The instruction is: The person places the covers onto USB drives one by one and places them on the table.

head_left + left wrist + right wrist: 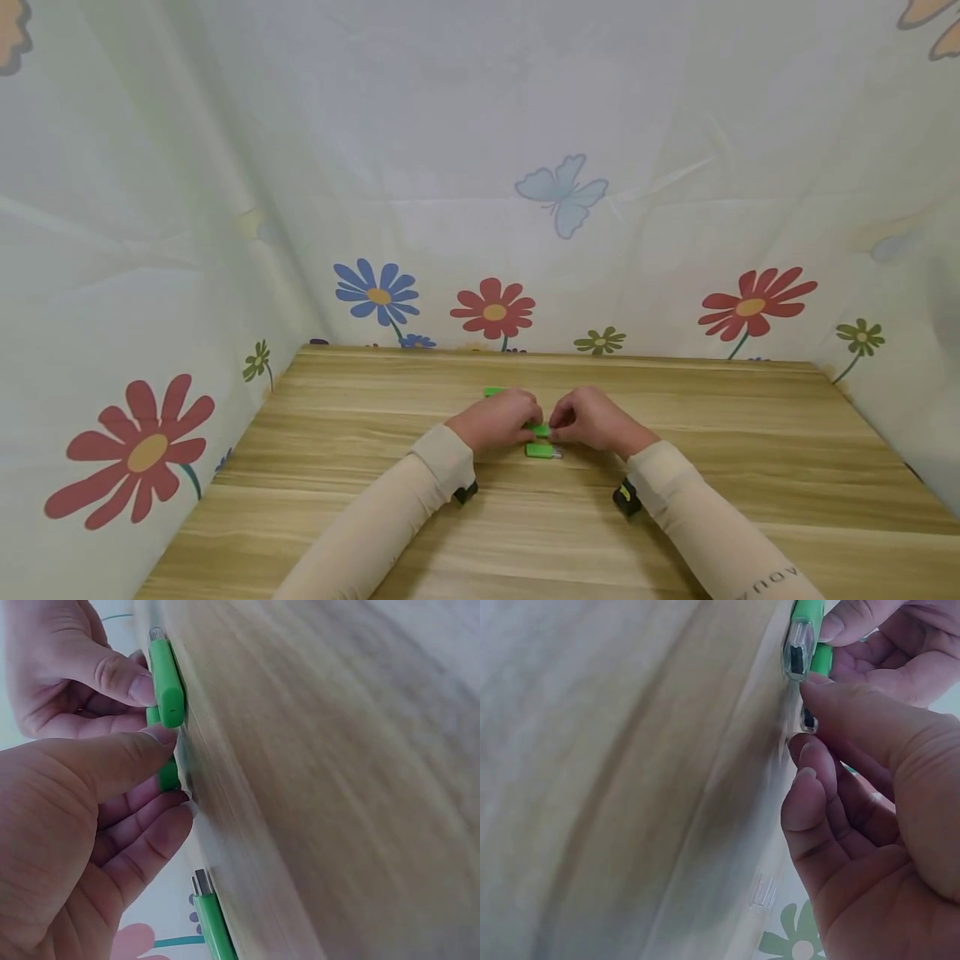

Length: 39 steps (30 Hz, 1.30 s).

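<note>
In the head view my left hand [504, 418] holds a green USB stick [538, 430] close above the wooden table. My right hand [596, 419] meets it from the other side. Thumb and fingers there pinch the clear cap [810, 722] over its plug end, seen in the right wrist view; the fingers hide part of it. Nearer me lies a second green USB stick [539, 451] with a clear cap on its plug. Farther back, partly behind my left hand, is a third green stick [493, 391]; its metal plug [201, 882] is bare in the left wrist view.
A loose clear cap [763, 892] lies on the table in the right wrist view. The wood-grain table [750, 500] reaches back to a white flowered curtain [645, 275], which also stands along both sides. Each wrist carries a small black device [627, 497].
</note>
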Each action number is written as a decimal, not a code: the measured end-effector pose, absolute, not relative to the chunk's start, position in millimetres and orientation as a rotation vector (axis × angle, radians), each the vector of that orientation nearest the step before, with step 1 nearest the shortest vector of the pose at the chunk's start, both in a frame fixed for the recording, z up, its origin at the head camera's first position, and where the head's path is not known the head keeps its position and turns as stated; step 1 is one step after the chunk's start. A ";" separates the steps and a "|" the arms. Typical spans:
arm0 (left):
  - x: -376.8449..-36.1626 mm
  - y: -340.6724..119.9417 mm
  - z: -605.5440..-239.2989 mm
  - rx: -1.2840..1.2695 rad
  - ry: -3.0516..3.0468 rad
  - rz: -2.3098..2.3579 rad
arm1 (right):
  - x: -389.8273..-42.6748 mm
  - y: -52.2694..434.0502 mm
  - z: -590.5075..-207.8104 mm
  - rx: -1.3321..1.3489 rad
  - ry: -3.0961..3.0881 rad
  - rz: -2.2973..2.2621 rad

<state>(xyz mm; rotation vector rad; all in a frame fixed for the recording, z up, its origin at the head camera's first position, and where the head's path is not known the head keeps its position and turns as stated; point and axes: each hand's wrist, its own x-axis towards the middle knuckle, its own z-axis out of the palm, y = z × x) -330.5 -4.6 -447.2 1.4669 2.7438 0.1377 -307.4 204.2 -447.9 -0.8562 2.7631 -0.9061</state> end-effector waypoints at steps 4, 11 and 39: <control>-330.9 -4.0 -447.1 1.458 2.739 0.126 | -306.8 203.1 -447.0 -0.877 2.771 -0.887; -332.6 -4.8 -448.9 1.453 2.734 0.129 | -307.9 202.2 -447.6 -0.876 2.783 -0.858; -341.2 -13.6 -453.2 1.366 2.757 0.256 | -305.9 205.4 -444.1 -0.704 2.813 -0.866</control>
